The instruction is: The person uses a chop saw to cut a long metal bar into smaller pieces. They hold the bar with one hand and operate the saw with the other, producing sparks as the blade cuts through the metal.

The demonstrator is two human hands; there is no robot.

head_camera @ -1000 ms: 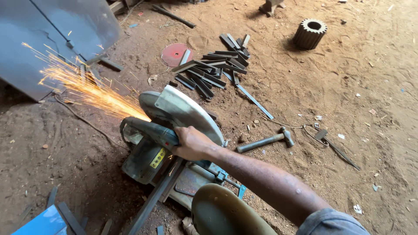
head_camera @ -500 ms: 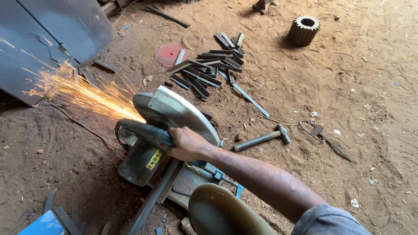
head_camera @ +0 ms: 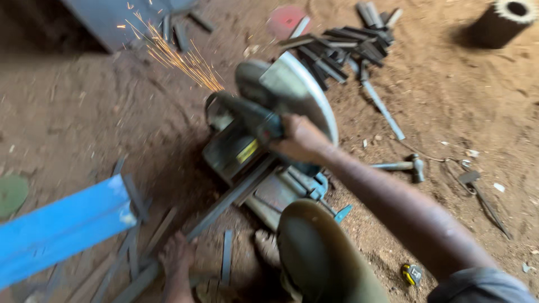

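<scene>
My right hand (head_camera: pixel 300 138) grips the handle of a chop saw (head_camera: pixel 264 129) that sits on the dirt floor; its grey blade guard is lowered and sparks (head_camera: pixel 174 53) spray up and to the left. A long steel bar (head_camera: pixel 224 202) lies through the saw's vise toward the lower left. My left hand (head_camera: pixel 177 255) rests low on that bar's near end, fingers closed over it. My knee in olive trousers (head_camera: pixel 317 252) is in front of the saw.
A pile of cut metal pieces (head_camera: pixel 342 45) lies beyond the saw, with a red disc (head_camera: pixel 286 19) and a dark gear (head_camera: pixel 502 22). A hammer (head_camera: pixel 401 165), pliers (head_camera: pixel 483 196) and a yellow tape measure (head_camera: pixel 411 274) lie at right. A blue beam (head_camera: pixel 62 230) is at left.
The view has swung down and left, so my left hand, the bar's near end and the blue beam now show. The spark spray is thinner. My right hand stays on the saw handle.
</scene>
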